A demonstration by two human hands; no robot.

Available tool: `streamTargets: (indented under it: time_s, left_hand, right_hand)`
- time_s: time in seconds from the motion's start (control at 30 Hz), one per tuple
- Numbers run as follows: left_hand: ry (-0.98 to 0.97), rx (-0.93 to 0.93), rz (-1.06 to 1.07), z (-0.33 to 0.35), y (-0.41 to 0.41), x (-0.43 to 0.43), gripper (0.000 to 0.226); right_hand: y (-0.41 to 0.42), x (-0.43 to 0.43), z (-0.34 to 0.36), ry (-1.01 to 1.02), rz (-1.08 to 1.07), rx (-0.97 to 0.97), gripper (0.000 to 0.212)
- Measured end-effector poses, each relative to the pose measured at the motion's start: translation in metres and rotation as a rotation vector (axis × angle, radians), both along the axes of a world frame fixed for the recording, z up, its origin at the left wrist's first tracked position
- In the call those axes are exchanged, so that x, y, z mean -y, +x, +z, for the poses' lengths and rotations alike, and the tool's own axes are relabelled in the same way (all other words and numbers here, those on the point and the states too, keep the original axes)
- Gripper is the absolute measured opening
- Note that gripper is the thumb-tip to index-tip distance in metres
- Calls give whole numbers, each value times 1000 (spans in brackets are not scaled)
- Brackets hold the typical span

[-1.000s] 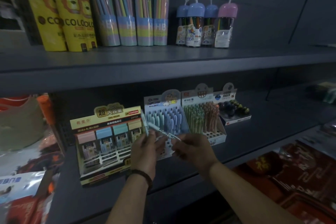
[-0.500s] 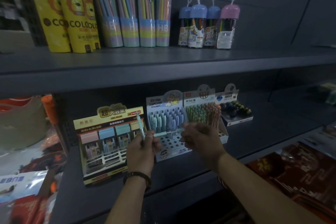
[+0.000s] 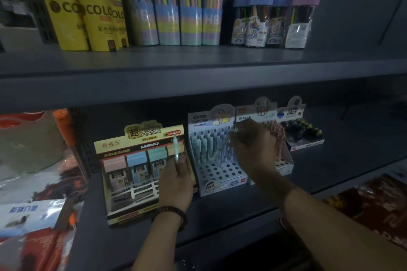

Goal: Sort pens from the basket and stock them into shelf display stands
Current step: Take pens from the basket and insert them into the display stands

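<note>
Left hand (image 3: 176, 179): its fingers curl round one pale pen (image 3: 176, 148). The pen stands straight up out of the top of the fingers.
Right hand (image 3: 253, 149): it reaches into the blue stand (image 3: 217, 174). Its fingers bend down among the pens (image 3: 203, 147) there. It may be pushing a pen in, but that part is blurry, so I cannot tell if it holds one.
Blue stand: the back rows, just by the right fingers, are full. The front rows, below those fingers, are open holes.
Next stand (image 3: 284, 160): it sits behind the right hand, with pinkish pens in it.
Basket: not in sight.
Done so far: many pens are already in their holes.
Left to do: I think the left hand's pen goes in next. Lots of front holes still need pens.
</note>
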State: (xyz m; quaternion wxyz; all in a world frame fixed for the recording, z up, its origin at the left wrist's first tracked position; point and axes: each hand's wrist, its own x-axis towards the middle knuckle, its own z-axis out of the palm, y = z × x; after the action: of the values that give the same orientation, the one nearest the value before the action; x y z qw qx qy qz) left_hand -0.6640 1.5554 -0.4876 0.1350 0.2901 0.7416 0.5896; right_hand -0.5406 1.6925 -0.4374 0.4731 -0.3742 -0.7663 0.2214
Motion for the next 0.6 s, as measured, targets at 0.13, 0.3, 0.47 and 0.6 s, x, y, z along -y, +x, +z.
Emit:
streamTargets:
  time_s: [0.13,0.3,0.47,0.6]
  left_hand:
    - [30,73,20,-5,-6,-8,22]
    - [5,-77,10,-9,-8,-7,21]
    - [11,-225,47,-6,-8,-6,19]
    - [40,-233,52,-8,-9,-5,19]
  right_hand:
    - [-13,-4,-2,110,7,98,19]
    - [-20,-8,-11,180,50,155,22]
    - [-23,-4,-13,243,90,147,20]
    - [-30,-6,-13,293,92,191,23]
